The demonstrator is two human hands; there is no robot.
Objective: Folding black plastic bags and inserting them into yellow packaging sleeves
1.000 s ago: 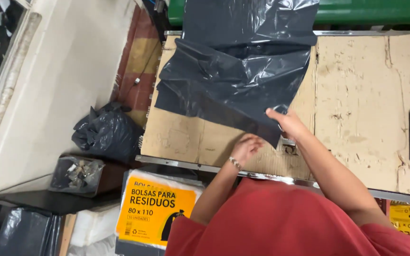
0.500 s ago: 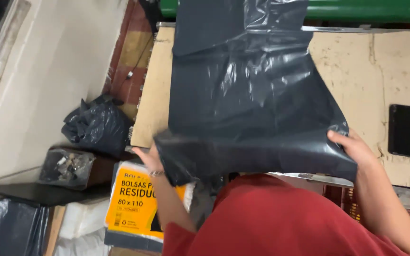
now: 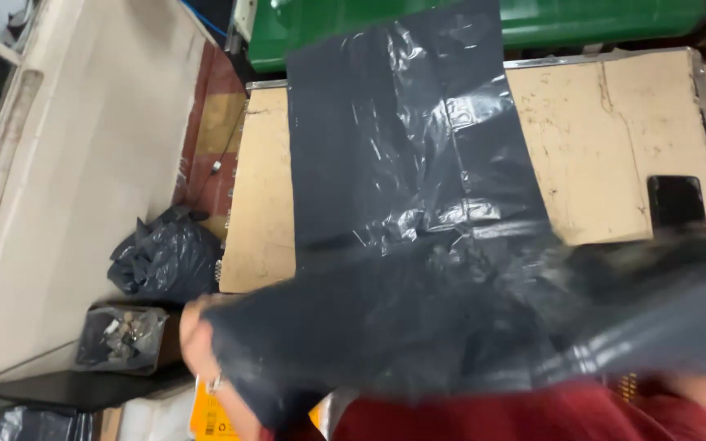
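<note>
From the head view, the black plastic bag (image 3: 418, 245), bunched half a second ago, now lies stretched long over the cardboard-topped table (image 3: 614, 147), its near edge lifted and blurred, the left hand (image 3: 198, 343) clamped on its left corner; the right hand's grip cannot be told.

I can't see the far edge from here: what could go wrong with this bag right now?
The black plastic bag is spread wide over the cardboard-topped table, near the dark phone; a sweep might knock it. The left hand grips one blurred corner; thin film could tear or slip. The right hand is hidden.
</note>
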